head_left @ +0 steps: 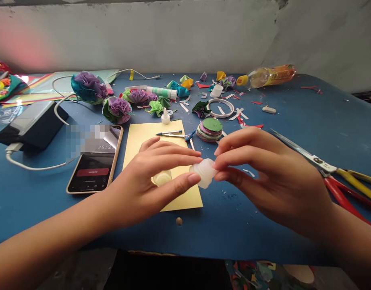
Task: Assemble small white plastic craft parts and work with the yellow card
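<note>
L hand (152, 175); R hand (283, 183); 1 plastic pc (206, 173) btwn

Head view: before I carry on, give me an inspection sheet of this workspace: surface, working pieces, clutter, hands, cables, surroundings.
Surface: blue tabletop, small scraps scattered over it.
Working pieces: translucent plastic piece held up between both hands; yellow sheet flat behind and below.
Clutter: paper flowers, glue stick, tape ring and bottle toward the back; phone at left, scissors at right.
Hands: left hand and right hand both have fingertips on the plastic piece.
Cables: white cable plugged into a black box; its full run cannot be traced.
Surroundings: grey wall behind; other people, nothing seen.
</note>
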A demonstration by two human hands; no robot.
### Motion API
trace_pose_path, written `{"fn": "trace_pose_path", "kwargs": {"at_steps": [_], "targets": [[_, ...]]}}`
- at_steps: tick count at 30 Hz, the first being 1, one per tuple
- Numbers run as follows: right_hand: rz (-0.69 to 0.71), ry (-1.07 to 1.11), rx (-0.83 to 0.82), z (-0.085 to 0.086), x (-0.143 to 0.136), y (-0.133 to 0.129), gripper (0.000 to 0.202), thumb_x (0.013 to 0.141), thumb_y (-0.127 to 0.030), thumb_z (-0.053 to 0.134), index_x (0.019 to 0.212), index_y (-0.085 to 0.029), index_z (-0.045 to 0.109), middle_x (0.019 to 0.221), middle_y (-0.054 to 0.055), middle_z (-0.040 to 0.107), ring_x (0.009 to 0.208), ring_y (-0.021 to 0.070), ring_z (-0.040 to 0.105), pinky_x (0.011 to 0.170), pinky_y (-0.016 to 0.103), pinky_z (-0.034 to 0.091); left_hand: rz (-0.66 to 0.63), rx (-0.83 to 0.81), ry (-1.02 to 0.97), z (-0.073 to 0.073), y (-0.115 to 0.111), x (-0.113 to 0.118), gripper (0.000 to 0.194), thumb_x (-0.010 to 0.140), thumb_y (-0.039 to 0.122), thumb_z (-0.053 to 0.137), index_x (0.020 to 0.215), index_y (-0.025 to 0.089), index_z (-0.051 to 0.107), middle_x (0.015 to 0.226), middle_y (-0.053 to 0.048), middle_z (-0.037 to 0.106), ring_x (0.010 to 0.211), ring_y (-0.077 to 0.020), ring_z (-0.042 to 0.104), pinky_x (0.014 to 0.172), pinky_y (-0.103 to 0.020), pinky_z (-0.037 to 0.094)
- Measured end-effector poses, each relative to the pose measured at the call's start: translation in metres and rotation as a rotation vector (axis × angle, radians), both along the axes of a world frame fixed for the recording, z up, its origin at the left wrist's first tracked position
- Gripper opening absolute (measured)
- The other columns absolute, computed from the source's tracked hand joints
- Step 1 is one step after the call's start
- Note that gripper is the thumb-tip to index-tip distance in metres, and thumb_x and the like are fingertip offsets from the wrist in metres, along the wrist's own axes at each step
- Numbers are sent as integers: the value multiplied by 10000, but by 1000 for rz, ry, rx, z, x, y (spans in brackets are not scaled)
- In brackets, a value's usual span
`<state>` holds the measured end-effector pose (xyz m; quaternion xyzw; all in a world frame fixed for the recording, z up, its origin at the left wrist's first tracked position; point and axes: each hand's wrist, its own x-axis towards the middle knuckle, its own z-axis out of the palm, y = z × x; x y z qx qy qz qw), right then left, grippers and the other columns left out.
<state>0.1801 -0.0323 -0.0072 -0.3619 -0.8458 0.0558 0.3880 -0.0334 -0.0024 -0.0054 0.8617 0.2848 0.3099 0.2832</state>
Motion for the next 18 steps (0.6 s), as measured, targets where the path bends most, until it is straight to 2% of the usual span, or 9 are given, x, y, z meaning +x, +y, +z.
{"fn": "trace_pose_path", "kwargs": {"at_steps": [3,6,8,11,15,18], "targets": [[27,-37,-34,-1,1,2,108,868,-112,552,883,-219,554,899,12,536,814,104,547,742,231,479,74,-27,-92,2,-2,-1,268,806,275,666,1062,196,663,1129,-24,678,1098,-188,590,1028,-339,388],[25,-31,-68,-2,1,3,109,868,-115,551,887,-222,545,900,17,536,804,117,549,717,246,482,128,-286,-287,4,0,-2,223,819,222,658,1039,252,673,975,41,730,947,-113,665,847,-188,520],[22,-21,-85,-1,1,3,97,865,-127,561,881,-221,545,901,14,539,808,115,547,732,242,481,84,-495,-378,5,3,-4,192,845,193,628,1008,278,684,880,74,746,872,-76,688,784,-118,531],[28,-9,-116,0,-1,3,71,866,-138,563,861,-208,551,885,3,535,819,93,539,753,201,473,0,-683,-448,5,6,-5,173,864,186,606,981,276,697,877,74,751,900,-67,684,821,-92,519],[34,10,-129,1,-2,3,56,864,-146,569,869,-201,560,892,-3,538,836,80,539,767,173,464,-20,-739,-467,5,6,-5,164,871,202,598,972,276,704,893,67,750,923,-74,678,844,-108,515],[33,12,-134,1,-2,2,56,855,-147,579,859,-202,570,884,-2,549,823,85,552,740,184,474,42,-615,-394,6,4,-5,139,852,221,619,932,291,708,876,69,747,863,-86,687,783,-148,535]]}}
